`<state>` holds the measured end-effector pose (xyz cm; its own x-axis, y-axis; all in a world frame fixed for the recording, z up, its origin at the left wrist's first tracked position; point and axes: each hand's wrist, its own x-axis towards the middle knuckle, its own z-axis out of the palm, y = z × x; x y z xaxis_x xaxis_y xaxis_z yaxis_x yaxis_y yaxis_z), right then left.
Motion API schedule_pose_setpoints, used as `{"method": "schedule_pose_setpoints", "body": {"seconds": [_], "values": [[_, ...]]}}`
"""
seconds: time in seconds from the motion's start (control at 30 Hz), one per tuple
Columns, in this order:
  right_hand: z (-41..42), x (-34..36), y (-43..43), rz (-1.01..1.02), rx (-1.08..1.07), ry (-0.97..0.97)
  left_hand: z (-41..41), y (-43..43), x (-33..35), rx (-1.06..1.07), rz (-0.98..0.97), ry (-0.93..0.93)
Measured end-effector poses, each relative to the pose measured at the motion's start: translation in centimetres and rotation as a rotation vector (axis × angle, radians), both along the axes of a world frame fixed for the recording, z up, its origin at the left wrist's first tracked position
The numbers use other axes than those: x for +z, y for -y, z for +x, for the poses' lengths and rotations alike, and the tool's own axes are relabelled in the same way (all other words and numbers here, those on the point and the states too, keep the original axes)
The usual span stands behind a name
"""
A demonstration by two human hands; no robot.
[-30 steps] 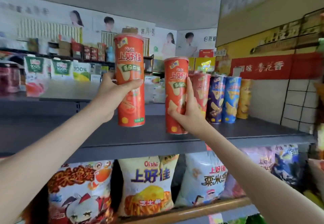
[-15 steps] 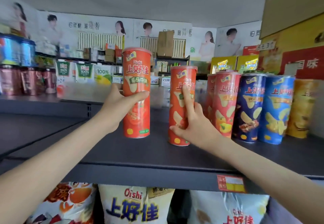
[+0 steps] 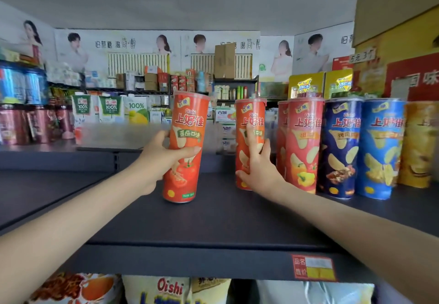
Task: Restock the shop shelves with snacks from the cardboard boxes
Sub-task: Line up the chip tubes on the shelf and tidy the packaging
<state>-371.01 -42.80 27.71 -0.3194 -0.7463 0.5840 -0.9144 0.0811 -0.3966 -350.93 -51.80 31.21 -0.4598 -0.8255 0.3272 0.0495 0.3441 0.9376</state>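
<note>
1. Cardboard by the look: left tube (image 3: 190, 118) and right tube (image 3: 249, 111) should be light, stiff, smooth, easily dented; hold mid-wall.
2. Left hand (image 3: 154, 161) has fingers clamped round the left tube, near the shelf (image 3: 213, 227) front; right hand (image 3: 259, 173) pinches the right tube between thumb and spread fingers, farther back.
3. A red tube (image 3: 305, 142) just right crowds those fingers; blue tubes (image 3: 339, 146) stand beyond.
</note>
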Motion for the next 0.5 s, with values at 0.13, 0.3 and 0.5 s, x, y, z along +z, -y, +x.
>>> {"method": "schedule_pose_setpoints", "body": {"seconds": [0.13,0.3,0.5], "values": [[0.2,0.2,-0.5,0.060,-0.073,-0.063,-0.9,-0.4,-0.1,-0.037,0.003,0.027],[-0.3,0.7,-3.7,-0.093,-0.029,-0.042,-3.7,-1.7,-0.4,-0.151,0.046,0.023],[0.3,1.1,-6.3,-0.106,0.109,0.180,-7.1,-3.8,-0.4,-0.273,0.000,0.042]]}}
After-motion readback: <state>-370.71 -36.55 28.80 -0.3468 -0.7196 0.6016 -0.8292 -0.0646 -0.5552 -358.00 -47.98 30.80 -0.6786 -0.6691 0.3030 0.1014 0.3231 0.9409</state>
